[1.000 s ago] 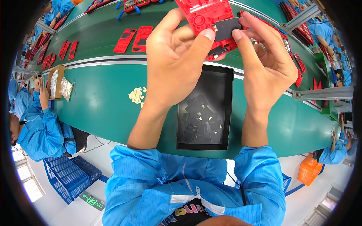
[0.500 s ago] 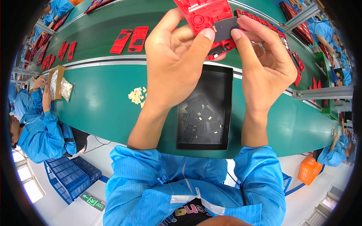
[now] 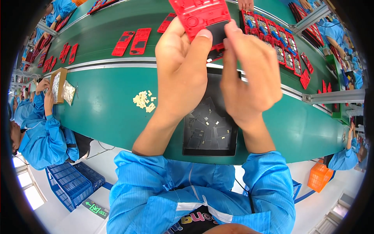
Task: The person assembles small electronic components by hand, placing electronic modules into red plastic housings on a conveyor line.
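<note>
Together, left hand fingers pinched the red plastic housing; right hand fingers pressed a dark pad just above them.

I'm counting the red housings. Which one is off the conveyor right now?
The red housing held up in the left hand, with the right hand pressing a dark piece onto it. The other red housings lie flat on the belt.

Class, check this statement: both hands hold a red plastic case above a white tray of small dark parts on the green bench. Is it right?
Not quite: the tray is black, not white, as the head view shows. The rest stands: the left hand and right hand hold the red case above it, on the green bench.
</note>
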{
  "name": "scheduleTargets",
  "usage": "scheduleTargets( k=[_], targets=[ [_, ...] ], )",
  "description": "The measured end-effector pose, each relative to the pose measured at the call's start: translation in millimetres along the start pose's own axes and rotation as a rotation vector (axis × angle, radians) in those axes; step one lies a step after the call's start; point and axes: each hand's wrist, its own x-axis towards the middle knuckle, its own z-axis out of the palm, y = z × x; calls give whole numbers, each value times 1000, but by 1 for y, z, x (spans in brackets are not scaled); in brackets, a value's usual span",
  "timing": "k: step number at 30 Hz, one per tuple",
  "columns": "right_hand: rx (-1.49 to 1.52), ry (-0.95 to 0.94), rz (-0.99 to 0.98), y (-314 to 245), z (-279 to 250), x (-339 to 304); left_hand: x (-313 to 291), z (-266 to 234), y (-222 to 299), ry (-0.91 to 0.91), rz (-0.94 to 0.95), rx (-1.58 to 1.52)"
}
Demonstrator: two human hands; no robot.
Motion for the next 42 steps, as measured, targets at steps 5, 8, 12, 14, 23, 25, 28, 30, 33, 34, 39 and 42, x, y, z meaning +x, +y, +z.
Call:
scheduleTargets(
  k=[5, 8, 12, 14, 23, 25, 28, 30, 33, 34, 39, 42],
  targets=[
    [-113, -54, -56, -14, 7, -16, -1, -4, 0, 95, 39, 116],
    [117, -55, 167, -18, 4, -12, 1, -10, -1, 75, 90, 181],
    [626, -43, 714, -25, -10, 8, -2, -5, 5, 120, 126, 106],
    [688, -77, 795, -19, -12, 7, -1, -5, 0, 80, 141, 102],
    [740, -179, 727, -11, -10, 4, -6, 3, 5, 68, 67, 101],
    [740, -152, 704, -12, -8, 2, -7, 1, 4, 84, 27, 75],
    [746, -133, 744, -12, -8, -2, -6, 1, 1, 80, -13, -6],
    [741, -139, 715, -12, -8, -3, -6, -1, 2, 84, -45, -27],
    [725, -147, 715, -9, -12, -4, -7, 3, 2, 73, -44, -25],
    [730, -154, 755, -10, -13, -4, -9, 8, 0, 87, -26, 6],
    [886, -160, 875, -8, -27, 10, -10, 13, 0, 0, -16, 75],
    [884, -175, 886, -8, -31, 16, -11, 14, 3, -43, -6, 53]
  ],
)
